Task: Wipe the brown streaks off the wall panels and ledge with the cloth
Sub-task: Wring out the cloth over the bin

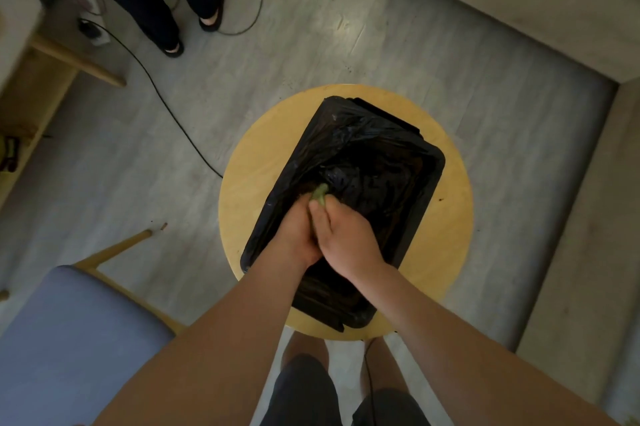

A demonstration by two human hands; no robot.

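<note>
A: What's over on the left?

B: A blue chair (79, 339) low down, and a black cable (166, 103) running across the floor (311, 27) toward the tabletop (450, 235). Both are apart from the hands.

A: And the hands?

B: They meet over the middle. The left hand (298, 235) has its grip closed round the bunched cloth (320, 193). The right hand (349, 238) lies across it, its grip closed on the same cloth, thumb up near the green tip that pokes out.

A: Why bunch it like that?

B: It looks to me like wringing. Two closed grips working against each other squeeze the cloth. Holding it above the black-lined tray (429, 176) means any drips fall inside and not on the round tabletop. Whether the tray holds water I cannot tell; it is too dark.

A: So no wiping yet?

B: Not yet, I'd judge. The cloth is well apart from the grey panel (502, 96) and the pale ledge (519, 10) on the right. I can't make out any brown streaks there in this light.
</note>
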